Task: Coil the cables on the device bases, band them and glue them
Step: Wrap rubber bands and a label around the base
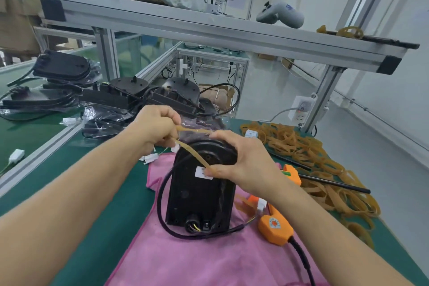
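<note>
Left hand: the left hand (156, 126) is raised above the far end of the device base, fingers curled, grip clamped on one end of a stretched tan rubber band (192, 151).
Right hand: the right hand (241, 163) lies over the right side of the base, fingers curled; thumb and fingertips pinch the other end of the same band, just at the white label (201, 172).
Rubber band: pulled taut between both hands as a long loop, one strand running diagonally over the round end of the base, the other strand higher, between the two hands.
Device base: black device base (199, 189), lying on a pink cloth (209, 260), round end away from the person, connector end nearest.
Cable: black cable (162, 195) leaves the near end of the base, loops out to the left and up along the side of the base; another run lies across the cloth at the near edge. White connectors (150, 158) lie just left of the base.
Glue gun: orange glue gun (275, 227) lies on the bench to the right of the base, partly under the right forearm, its black cord trailing toward the person.
Spare bands: heap of rubber bands (308, 153) on the right part of the green bench (97, 204), with a black rod (336, 184) across it.
Background: stack of black device bases (130, 97) on the far bench, some in clear bags; aluminium frame shelf (185, 28) overhead.
</note>
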`<state>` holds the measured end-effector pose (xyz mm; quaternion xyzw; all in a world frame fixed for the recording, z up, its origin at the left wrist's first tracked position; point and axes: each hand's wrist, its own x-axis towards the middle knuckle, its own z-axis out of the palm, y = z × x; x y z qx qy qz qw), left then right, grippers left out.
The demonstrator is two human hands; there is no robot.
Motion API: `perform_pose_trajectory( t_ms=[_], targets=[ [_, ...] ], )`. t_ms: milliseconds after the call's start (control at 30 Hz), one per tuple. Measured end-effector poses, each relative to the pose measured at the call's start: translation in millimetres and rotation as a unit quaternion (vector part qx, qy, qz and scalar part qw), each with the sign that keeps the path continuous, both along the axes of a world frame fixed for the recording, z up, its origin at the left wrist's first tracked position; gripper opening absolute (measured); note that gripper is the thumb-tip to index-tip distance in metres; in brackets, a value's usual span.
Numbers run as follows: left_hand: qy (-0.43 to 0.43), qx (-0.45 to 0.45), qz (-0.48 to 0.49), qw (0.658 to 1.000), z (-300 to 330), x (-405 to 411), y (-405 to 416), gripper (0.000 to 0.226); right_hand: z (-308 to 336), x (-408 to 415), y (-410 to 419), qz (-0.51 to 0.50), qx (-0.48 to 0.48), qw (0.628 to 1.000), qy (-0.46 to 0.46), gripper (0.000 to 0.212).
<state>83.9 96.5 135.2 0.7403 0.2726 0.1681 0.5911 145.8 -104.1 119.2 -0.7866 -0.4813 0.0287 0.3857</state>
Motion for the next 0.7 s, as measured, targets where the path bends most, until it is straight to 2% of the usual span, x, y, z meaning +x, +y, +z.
perform_pose_trajectory(
  t_ms=[133, 267, 367, 433, 533, 567, 633, 667, 700],
  targets=[
    [0.012, -0.144, -0.019, 0.989, -28.5, -0.6, -4.8, 0.045, -0.1, 1.7, 1.3, 0.013, 0.010, 1.000, 0.016, 0.045],
    [-0.008, -0.216, -0.102, 0.971, -62.1, -26.8, -5.4, 0.042, -1.1, 4.4, 0.5, 0.012, 0.015, 0.998, 0.057, 0.051],
    [-0.090, -0.260, -0.141, 0.951, -76.0, -37.2, -10.4, 0.026, -3.5, 7.9, 2.1, 0.006, 0.013, 0.997, 0.081, 0.054],
    [-0.176, -0.309, -0.140, 0.924, -79.5, -34.5, -17.9, 0.020, -5.6, 10.3, 3.0, -0.002, 0.022, 0.995, 0.102, 0.054],
    [-0.268, -0.378, -0.138, 0.875, -83.0, -30.1, -30.0, 0.032, -9.9, 13.7, 2.8, -0.003, 0.041, 0.990, 0.135, 0.053],
    [-0.283, -0.380, -0.147, 0.869, -85.2, -30.5, -32.5, 0.031, -11.2, 15.5, 2.6, -0.001, 0.045, 0.988, 0.145, 0.053],
    [-0.278, -0.330, -0.160, 0.888, -87.1, -32.9, -35.1, 0.024, -12.2, 18.1, 3.4, 0.006, 0.051, 0.987, 0.155, 0.054],
    [-0.269, -0.287, -0.160, 0.906, -87.3, -32.7, -35.5, 0.028, -12.6, 18.7, 4.9, 0.012, 0.050, 0.987, 0.154, 0.054],
    [-0.258, -0.241, -0.161, 0.922, -88.3, -31.0, -34.8, 0.042, -13.2, 18.8, 6.5, 0.017, 0.049, 0.987, 0.154, 0.055]
  ],
)
